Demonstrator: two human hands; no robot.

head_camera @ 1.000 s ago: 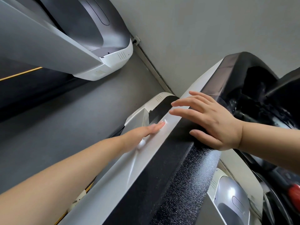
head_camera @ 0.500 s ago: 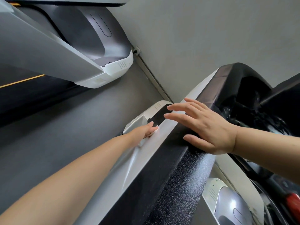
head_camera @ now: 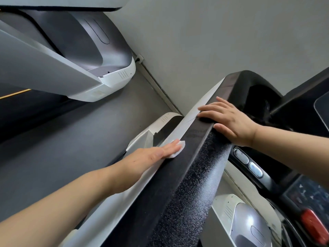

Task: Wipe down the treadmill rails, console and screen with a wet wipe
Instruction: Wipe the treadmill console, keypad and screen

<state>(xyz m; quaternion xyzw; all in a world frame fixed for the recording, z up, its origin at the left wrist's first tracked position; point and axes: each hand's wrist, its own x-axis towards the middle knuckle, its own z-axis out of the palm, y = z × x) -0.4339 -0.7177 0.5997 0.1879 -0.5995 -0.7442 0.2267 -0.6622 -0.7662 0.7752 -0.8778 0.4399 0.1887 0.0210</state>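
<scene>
The treadmill's left rail runs diagonally through the view, black and textured on top with a white outer side. My left hand lies flat on the white side and presses a white wet wipe under its fingertips. My right hand rests palm down on the black top of the rail, further up, fingers spread and holding nothing. The console with its oval buttons and dark display sits at the right. A corner of the screen shows at the right edge.
A second treadmill stands at the upper left, across a strip of grey floor. A grey wall rises behind. A red safety key sits at the lower right, with the white motor cover below the rail.
My left hand has slid back down the rail's white side, and the wipe now shows under its fingertips. My right hand has stayed on the rail's black top. The view shifted down and right.
</scene>
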